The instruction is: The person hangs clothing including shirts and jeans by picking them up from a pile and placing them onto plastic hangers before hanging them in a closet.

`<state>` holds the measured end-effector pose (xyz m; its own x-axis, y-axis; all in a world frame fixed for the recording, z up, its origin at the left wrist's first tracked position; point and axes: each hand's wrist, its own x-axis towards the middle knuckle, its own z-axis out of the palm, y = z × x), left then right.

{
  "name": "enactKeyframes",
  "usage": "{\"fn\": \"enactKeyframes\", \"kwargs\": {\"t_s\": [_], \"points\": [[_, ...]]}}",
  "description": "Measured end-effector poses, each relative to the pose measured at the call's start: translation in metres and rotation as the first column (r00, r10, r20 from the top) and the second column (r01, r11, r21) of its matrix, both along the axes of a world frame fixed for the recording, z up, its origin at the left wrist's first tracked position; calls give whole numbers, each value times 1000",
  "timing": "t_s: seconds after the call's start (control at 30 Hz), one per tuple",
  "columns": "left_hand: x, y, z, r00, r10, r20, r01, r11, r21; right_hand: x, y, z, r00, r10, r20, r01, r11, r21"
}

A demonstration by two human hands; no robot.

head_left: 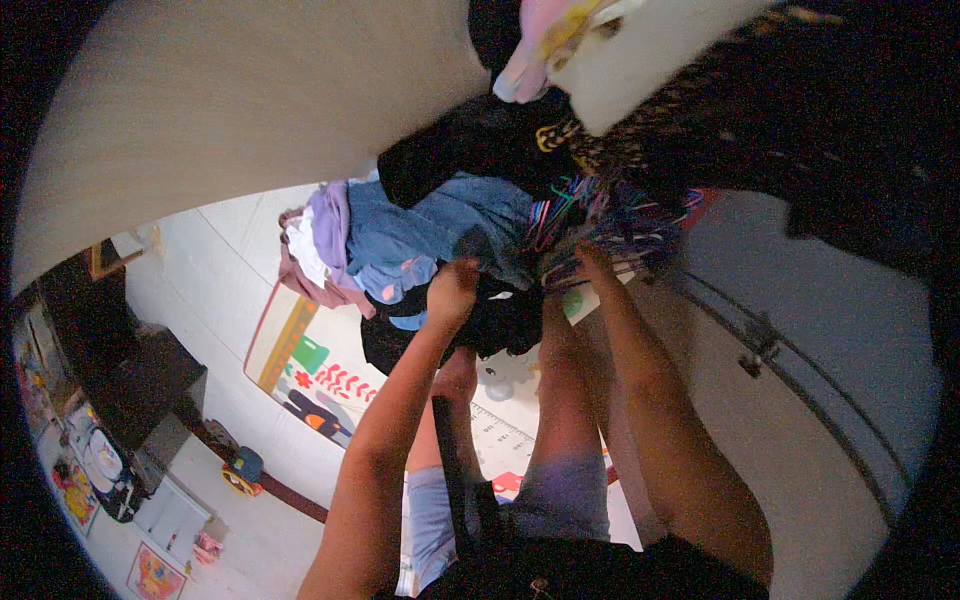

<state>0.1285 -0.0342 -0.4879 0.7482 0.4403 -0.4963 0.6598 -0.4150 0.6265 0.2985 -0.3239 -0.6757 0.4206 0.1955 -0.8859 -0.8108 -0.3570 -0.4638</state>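
Note:
My left hand [453, 291] is closed in a fist at the top of a black garment [512, 325], which bunches around it. Just beyond lies a heap of clothes, mostly a blue denim garment [440, 225], with a purple cloth [330, 222], white cloth and a mauve cloth [340, 292] at its left side. My right hand [592, 262] reaches to the near edge of a bunch of thin hangers [640, 230] in several colours. Its fingers are dim and blurred, so whether they grip a hanger is not visible.
A printed play mat [345, 382] lies under the clothes and my legs. Dark clothing [720, 130] and a pink-and-white item [540, 45] hang at the top. A grey panel with a curved metal rail [765, 345] stands at right. Dark furniture [150, 380] and a cap [243, 466] are at left.

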Motion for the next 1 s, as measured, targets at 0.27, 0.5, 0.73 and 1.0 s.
{"fn": "enactKeyframes", "kwargs": {"t_s": [0.27, 0.5, 0.73, 1.0], "points": [[185, 46, -97, 933, -347, 92, 171, 656, 735, 63, 89, -63, 985, 158, 68, -142, 971, -191], [147, 53, -172, 927, -360, -103, 345, 715, 608, 30, 109, -1, 986, 151, 66, -135, 970, -203], [78, 46, -68, 995, 100, 31, -102, 992, 73, -38, 81, 72, 913, -319, 253, 311, 948, 71], [-32, 5, 148, 749, 632, 199, -570, 768, -294, -114, -16, 121, 870, -470, -151, 431, 572, 698]]}}
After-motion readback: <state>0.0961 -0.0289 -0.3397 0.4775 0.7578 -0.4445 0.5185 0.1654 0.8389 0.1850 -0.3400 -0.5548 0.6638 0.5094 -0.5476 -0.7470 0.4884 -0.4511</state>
